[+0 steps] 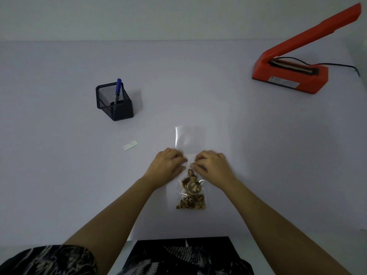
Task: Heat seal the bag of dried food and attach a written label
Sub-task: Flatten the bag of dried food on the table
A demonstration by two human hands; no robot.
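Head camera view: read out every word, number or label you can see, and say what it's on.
Nothing can be read.
Grey plate on the orange heat sealer: print too small and blurred.
Small white label strip: faint marks, unreadable.
Blue pen in the black mesh holder: barrel print too small.
Clear plastic bag of dried food: no print visible.

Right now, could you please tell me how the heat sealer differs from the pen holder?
The heat sealer is orange-red; the pen holder is black mesh. The sealer sits far right with its arm raised open; the holder stands left of centre, upright, with a blue pen in it. Both rest on the white table.
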